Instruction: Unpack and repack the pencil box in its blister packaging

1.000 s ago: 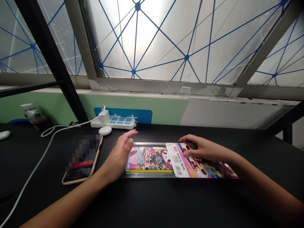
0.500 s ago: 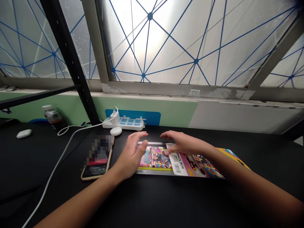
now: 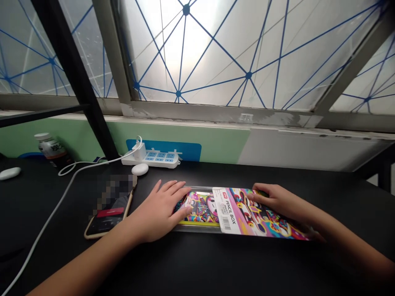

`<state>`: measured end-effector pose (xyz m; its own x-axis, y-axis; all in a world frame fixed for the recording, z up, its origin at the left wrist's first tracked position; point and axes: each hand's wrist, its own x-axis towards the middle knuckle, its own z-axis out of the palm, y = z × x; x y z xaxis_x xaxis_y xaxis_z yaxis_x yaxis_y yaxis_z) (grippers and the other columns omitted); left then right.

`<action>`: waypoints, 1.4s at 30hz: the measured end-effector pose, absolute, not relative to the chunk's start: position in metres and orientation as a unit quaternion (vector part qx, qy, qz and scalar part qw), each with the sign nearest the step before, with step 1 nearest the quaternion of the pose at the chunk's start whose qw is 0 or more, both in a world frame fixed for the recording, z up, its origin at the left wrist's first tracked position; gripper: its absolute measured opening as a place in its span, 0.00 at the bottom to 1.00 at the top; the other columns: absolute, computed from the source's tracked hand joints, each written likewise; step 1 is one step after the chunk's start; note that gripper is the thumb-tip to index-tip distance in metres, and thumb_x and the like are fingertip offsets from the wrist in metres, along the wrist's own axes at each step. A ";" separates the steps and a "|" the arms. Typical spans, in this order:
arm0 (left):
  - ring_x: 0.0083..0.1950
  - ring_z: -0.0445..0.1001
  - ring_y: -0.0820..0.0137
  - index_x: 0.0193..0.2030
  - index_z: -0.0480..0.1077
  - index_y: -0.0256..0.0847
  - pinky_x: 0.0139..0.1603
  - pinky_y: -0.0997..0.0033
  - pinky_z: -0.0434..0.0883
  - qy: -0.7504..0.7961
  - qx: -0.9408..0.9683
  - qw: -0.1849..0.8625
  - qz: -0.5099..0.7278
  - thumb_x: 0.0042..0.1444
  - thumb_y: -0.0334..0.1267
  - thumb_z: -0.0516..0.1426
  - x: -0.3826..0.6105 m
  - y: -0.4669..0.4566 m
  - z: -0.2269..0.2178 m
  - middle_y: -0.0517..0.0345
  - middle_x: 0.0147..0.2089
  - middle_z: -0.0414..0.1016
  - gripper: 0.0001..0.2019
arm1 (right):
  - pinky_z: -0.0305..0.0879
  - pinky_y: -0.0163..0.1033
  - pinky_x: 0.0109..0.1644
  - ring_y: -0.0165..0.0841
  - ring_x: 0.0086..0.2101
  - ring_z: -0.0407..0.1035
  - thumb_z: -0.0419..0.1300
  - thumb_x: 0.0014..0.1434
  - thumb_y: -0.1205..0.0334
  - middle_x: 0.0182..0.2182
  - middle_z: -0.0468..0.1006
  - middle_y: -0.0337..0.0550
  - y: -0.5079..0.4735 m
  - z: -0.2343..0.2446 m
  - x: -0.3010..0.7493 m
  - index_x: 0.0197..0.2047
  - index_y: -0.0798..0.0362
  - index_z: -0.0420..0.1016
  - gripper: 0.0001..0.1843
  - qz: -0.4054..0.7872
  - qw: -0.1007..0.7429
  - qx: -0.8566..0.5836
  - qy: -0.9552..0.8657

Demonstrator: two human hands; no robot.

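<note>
A colourful pencil box in clear plastic packaging lies flat on the black desk. A printed card sleeve marked "PENCIL BOX" with a barcode covers its right part. My left hand lies flat on the box's left end, fingers spread and stretched out. My right hand rests on the sleeve further right, fingers extended and pressing down on it.
A phone lies left of the box. Behind it sit a white earbud case, a power strip with a white cable, a bottle and another white case at far left.
My left hand has come down flat onto the box's left end. My right hand moved left over the sleeve, then back to the right.
</note>
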<state>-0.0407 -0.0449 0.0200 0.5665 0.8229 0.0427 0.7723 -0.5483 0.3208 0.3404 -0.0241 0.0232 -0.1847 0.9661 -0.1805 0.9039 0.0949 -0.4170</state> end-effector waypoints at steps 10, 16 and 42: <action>0.74 0.52 0.53 0.70 0.59 0.55 0.71 0.38 0.49 0.488 0.866 0.092 0.053 0.68 0.59 0.44 -0.050 -0.038 0.018 0.56 0.74 0.57 0.28 | 0.65 0.40 0.40 0.42 0.40 0.73 0.61 0.56 0.36 0.39 0.80 0.42 -0.022 0.035 0.387 0.44 0.47 0.76 0.24 0.304 0.069 -0.613 -0.726; 0.75 0.49 0.53 0.70 0.60 0.47 0.72 0.41 0.50 0.473 0.876 0.072 0.056 0.70 0.54 0.43 -0.051 -0.039 0.013 0.52 0.75 0.53 0.27 | 0.66 0.42 0.40 0.41 0.38 0.72 0.52 0.62 0.35 0.39 0.80 0.44 -0.027 0.026 0.324 0.42 0.48 0.76 0.26 0.276 0.172 -0.621 -0.713; 0.74 0.53 0.53 0.70 0.62 0.45 0.71 0.42 0.54 0.455 0.884 0.068 0.084 0.70 0.51 0.45 -0.053 -0.038 0.012 0.49 0.73 0.56 0.26 | 0.60 0.39 0.30 0.37 0.30 0.70 0.56 0.57 0.33 0.31 0.79 0.42 -0.021 0.033 0.352 0.38 0.47 0.81 0.26 0.264 0.102 -0.645 -0.709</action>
